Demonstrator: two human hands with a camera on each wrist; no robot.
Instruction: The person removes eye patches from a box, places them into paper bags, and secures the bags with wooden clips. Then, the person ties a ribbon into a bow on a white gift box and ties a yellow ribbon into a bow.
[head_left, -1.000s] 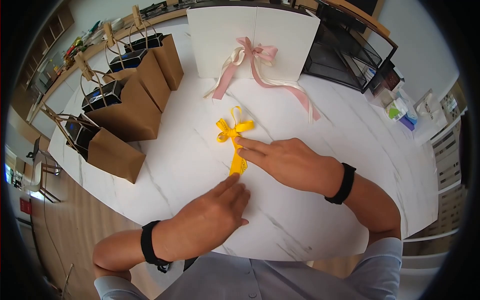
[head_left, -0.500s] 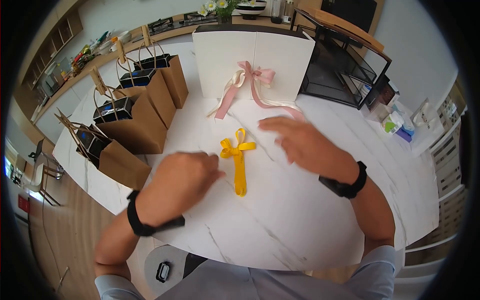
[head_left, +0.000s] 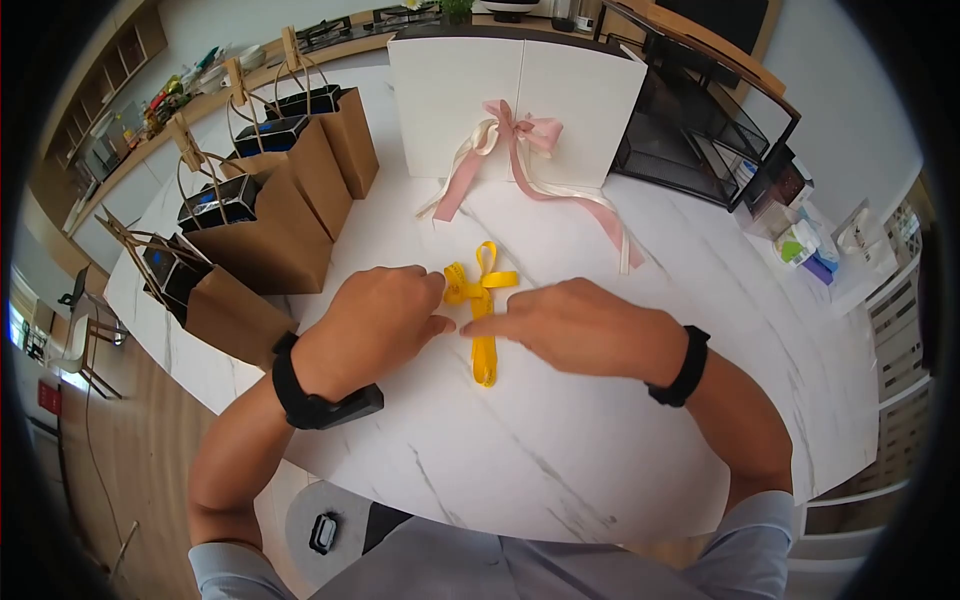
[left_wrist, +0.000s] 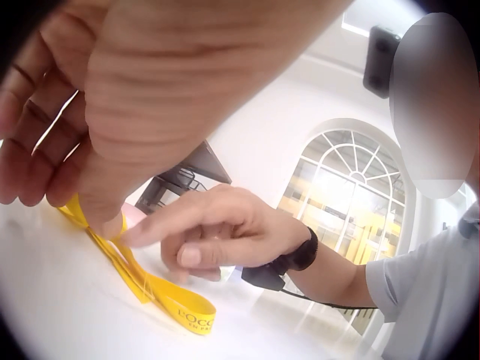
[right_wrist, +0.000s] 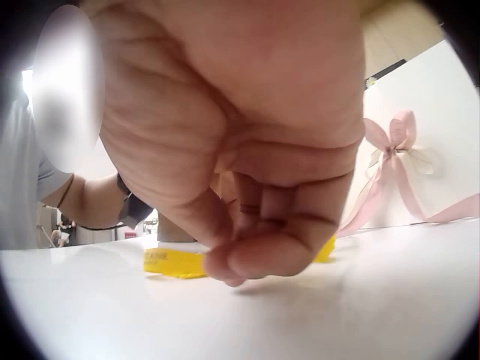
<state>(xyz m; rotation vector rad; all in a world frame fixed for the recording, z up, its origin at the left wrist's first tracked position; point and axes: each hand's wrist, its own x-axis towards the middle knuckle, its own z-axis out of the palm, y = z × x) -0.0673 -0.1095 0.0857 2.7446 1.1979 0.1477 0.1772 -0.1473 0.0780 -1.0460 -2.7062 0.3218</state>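
Note:
A yellow ribbon bow [head_left: 500, 280] with dark printed lettering lies on the white marbled table. Its tail [head_left: 484, 368] stretches toward the person. On the bow's left side is my left hand [head_left: 385, 315], fingertips right at the left loop and thumb held apart from them. In the left wrist view those fingers look relaxed, and the thumb overlaps the ribbon [left_wrist: 196, 307]. From the right comes my right hand [head_left: 580, 325], its index finger reaching across the tail just below the knot. Its other fingers are bent, as the right wrist view shows, partly hiding the ribbon [right_wrist: 176, 262].
Several brown paper bags [head_left: 265, 225] with black boxes inside stand along the left. Behind the bow is a white box [head_left: 455, 80] tied with a pink and cream ribbon [head_left: 530, 135]. A black mesh rack [head_left: 690, 130] and small packages [head_left: 800, 245] stand at the right.
The hands were on the knot and tail, then lifted apart to either side. Now both are back close to the bow. The tail lies straighter and fully visible at its end.

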